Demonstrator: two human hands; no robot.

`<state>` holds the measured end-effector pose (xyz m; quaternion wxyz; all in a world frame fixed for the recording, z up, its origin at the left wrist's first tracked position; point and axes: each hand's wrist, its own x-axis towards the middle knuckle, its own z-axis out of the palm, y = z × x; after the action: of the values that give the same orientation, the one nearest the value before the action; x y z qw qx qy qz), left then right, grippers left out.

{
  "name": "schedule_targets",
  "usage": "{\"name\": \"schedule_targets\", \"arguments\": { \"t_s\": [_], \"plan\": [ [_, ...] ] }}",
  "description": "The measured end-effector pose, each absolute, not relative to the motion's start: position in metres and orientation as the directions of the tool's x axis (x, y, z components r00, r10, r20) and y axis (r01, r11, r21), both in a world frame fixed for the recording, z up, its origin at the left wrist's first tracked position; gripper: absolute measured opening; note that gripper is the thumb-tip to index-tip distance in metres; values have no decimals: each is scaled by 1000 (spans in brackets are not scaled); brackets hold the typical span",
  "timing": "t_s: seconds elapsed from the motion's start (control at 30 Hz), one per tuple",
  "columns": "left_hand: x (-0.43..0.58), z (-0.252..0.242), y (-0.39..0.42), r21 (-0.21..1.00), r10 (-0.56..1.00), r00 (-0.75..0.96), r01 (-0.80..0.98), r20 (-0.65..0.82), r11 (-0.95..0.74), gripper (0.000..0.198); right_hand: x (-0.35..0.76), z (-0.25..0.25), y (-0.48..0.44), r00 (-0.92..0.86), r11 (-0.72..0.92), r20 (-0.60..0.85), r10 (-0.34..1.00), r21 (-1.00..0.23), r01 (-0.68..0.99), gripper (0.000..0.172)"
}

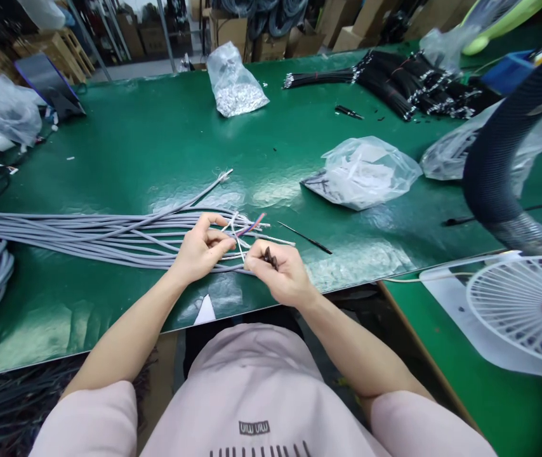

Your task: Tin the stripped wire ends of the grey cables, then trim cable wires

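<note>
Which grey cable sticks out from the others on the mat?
The grey cable angling up away from the bundle, ending in a white tip; the others run together toward the left hand.

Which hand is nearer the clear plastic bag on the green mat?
Right hand: it is below and left of the clear plastic bag, not touching it. The left hand is farther away, on the right hand's far side from the bag.

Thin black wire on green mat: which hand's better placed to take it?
Right, probably: the right hand is nearest the thin black wire, though pinching a small dark piece; the left hand sits farther, at the grey cable bundle.
</note>
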<state>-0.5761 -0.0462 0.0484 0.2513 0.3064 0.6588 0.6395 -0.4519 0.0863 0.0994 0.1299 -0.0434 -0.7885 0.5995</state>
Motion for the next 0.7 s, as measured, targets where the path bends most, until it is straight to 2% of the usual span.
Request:
{"name": "schedule_targets", "arguments": {
  "t_s": [0.1,0.2,0.27,0.33,0.47,0.57,0.7],
  "plan": [
    [-576,48,-48,987,762,-640,159,99,6,35,-457,101,82,-946,47,102,308,-995,-91,21],
    [-575,50,-50,958,782,-597,288,177,3,32,-467,105,87,-933,-207,2,360,-975,-82,21],
    [-575,51,-50,926,794,-564,378,227,3,29,-475,107,89,-927,-286,-43,372,-956,-70,20],
    [-574,50,-50,902,797,-547,431,256,6,25,-481,109,89,-924,-292,-53,379,-954,-66,20],
    [-570,50,-48,916,757,-596,401,268,-10,17,-486,112,83,-923,-142,-1,384,-988,-58,24],
    [-568,50,-45,948,696,-668,311,264,-61,17,-481,112,80,-917,171,143,371,-982,-84,24],
    [-569,53,-44,984,653,-736,144,178,-106,19,-469,102,87,-892,626,343,294,-775,-91,17]
  ]
}}
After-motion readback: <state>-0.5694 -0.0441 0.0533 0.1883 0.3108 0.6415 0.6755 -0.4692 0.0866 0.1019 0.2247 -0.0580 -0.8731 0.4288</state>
